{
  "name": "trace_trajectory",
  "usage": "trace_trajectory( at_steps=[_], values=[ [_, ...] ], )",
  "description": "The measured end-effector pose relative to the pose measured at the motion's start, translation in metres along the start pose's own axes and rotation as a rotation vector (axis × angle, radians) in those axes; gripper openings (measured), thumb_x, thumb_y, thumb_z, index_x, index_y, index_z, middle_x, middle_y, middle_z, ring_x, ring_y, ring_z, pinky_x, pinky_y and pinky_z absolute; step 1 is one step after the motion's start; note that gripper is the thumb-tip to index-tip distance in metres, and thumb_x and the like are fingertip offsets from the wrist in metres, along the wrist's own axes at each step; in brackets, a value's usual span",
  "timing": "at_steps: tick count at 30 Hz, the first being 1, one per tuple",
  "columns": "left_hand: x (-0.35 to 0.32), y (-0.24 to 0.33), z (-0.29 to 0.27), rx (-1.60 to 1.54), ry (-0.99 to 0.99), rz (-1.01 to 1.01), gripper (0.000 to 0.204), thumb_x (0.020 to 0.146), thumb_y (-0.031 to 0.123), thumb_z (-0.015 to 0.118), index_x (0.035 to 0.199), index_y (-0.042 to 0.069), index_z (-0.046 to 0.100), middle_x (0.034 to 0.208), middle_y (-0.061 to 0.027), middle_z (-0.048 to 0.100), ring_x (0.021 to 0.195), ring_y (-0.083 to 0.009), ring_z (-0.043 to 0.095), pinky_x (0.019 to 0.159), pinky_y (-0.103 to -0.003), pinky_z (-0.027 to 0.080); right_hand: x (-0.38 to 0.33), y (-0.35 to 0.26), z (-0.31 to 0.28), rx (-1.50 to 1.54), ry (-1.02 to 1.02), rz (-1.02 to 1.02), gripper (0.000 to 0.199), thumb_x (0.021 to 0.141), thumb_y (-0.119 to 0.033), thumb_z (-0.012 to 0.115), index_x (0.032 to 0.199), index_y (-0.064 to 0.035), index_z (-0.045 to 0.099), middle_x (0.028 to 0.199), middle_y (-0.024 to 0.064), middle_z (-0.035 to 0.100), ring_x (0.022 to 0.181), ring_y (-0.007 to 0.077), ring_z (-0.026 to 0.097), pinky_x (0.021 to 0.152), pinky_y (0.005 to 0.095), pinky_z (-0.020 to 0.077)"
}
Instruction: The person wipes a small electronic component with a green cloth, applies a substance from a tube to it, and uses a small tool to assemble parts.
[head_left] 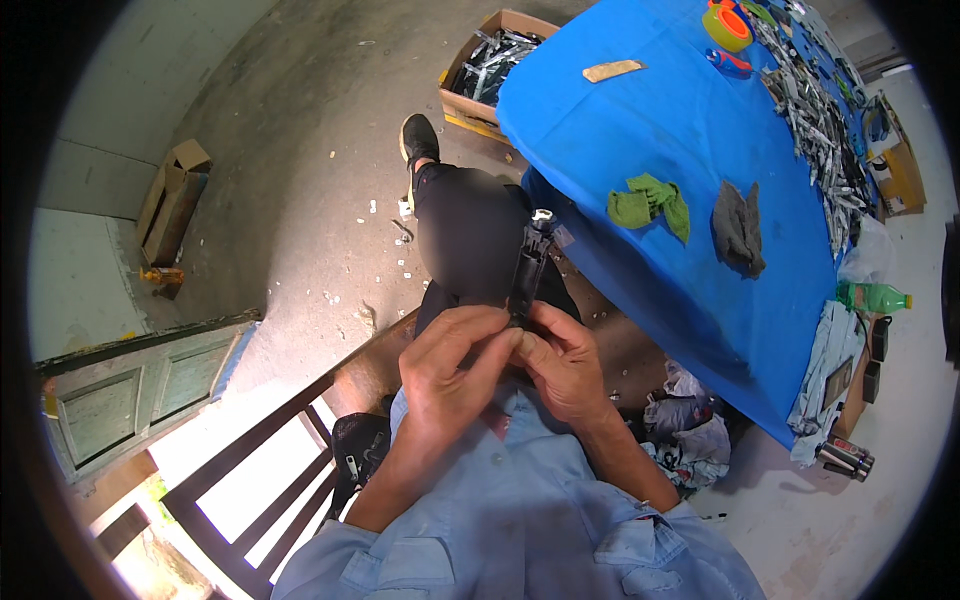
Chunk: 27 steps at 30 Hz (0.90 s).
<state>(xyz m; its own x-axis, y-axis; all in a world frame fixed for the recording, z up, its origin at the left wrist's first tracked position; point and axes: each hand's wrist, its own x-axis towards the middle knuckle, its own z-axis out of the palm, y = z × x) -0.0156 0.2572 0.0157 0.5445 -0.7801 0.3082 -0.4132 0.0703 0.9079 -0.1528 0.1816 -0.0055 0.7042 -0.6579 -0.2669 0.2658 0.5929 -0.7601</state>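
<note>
Two hands: left hand (447,362), right hand (566,362); one black part (528,268); two rags: green rag (650,203), grey rag (739,228).

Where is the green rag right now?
In the head view, the green rag lies crumpled on the blue table cover, right of the person's hands and just left of a grey rag.

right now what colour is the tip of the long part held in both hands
White, capping the long black part; the head view shows it best.
</note>
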Motion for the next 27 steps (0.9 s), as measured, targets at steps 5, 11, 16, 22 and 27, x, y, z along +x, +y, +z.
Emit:
trace_trajectory(
  at_steps=[5,11,16,22,27],
  values=[
    [0.0,0.002,0.0,-0.024,0.005,-0.012,0.019,0.084,-0.008,0.082,0.102,-0.006,0.076,0.104,-0.017,0.075,0.091,-0.0194,0.073,0.076,-0.027,0.059,0.0,0.0,-0.002,0.016,-0.029,0.012,0.039,0.106,-0.007,0.063,0.143,0.0055,0.057,0.126,0.0071,0.067,0.11,0.011,0.063,0.093,0.0262,0.0525],
    [-0.004,0.003,0.003,-0.079,0.044,-0.086,0.017,0.085,-0.008,0.082,0.101,-0.006,0.075,0.106,-0.0161,0.075,0.092,-0.0169,0.072,0.076,-0.025,0.059,0.0,0.001,-0.001,0.028,-0.027,0.034,0.039,0.107,-0.007,0.063,0.143,0.0054,0.057,0.126,0.0071,0.066,0.109,0.0114,0.063,0.093,0.0265,0.0534],
    [-0.001,0.005,0.002,-0.053,0.037,-0.071,0.019,0.084,-0.008,0.082,0.101,-0.005,0.075,0.104,-0.0157,0.075,0.09,-0.0183,0.073,0.074,-0.026,0.059,0.002,0.006,-0.008,-0.013,-0.039,0.013,0.037,0.106,-0.007,0.064,0.141,0.0056,0.059,0.129,0.0081,0.064,0.114,0.0133,0.063,0.097,0.0282,0.054],
    [0.0,0.002,-0.002,0.024,-0.012,0.003,0.021,0.082,-0.008,0.085,0.1,-0.004,0.075,0.099,-0.0155,0.075,0.087,-0.0222,0.074,0.072,-0.029,0.059,0.001,0.005,-0.008,-0.066,-0.038,0.025,0.038,0.104,-0.003,0.064,0.14,0.0092,0.058,0.132,0.0104,0.062,0.12,0.0159,0.062,0.102,0.0304,0.0525],
    [0.005,0.004,0.0,0.095,0.0,0.107,0.02,0.082,-0.006,0.086,0.098,-0.003,0.075,0.096,-0.015,0.075,0.085,-0.0225,0.073,0.07,-0.03,0.058,0.0,0.007,-0.005,-0.207,-0.051,-0.132,0.042,0.1,0.003,0.068,0.139,0.0135,0.056,0.137,0.0143,0.06,0.125,0.0191,0.06,0.105,0.0315,0.0513]
  ],
)
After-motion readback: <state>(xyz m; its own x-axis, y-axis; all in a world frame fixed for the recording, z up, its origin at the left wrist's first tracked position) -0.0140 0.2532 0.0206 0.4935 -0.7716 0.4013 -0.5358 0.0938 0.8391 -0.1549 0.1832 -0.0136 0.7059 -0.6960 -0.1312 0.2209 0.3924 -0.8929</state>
